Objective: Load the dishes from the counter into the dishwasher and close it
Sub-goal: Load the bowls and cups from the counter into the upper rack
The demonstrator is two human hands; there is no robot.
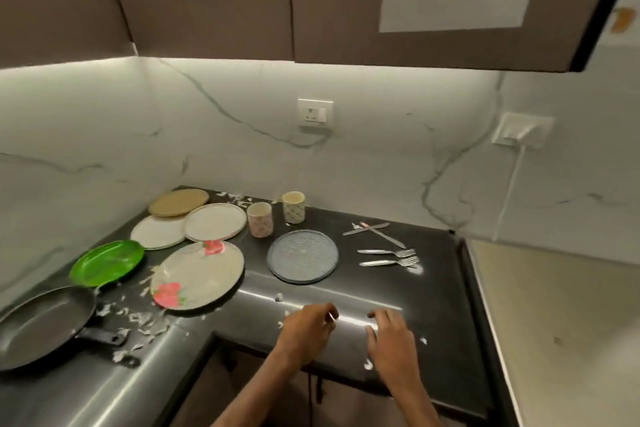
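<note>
At the front edge of the dark tabletop (433, 288) I see both hands, near each other.

- Left hand (306, 326): fingers curled, with a pale sliver at the fingertips. I cannot tell whether the grip holds it.
- Right hand (391, 336): grip wide, fingers spread and resting on the tabletop.
- Blue plate (303, 256): lies flat past the hands, mid-tabletop.
- Two forks (388, 252): side by side to its right. Two knives (367, 229) lie crossed just behind them.
- Two cups (259, 219): upright behind the blue plate.
- Flowered plate (197, 276): left of the blue plate.
- Green plate (107, 263): further left, tilted.
- Black pan (45, 326): nearest on the left, handle pointing right.
- Two white plates (214, 221) and a tan plate (178, 202): overlapping in the back corner.
- White scraps (138, 317): scattered around the pan handle and plates.
</note>
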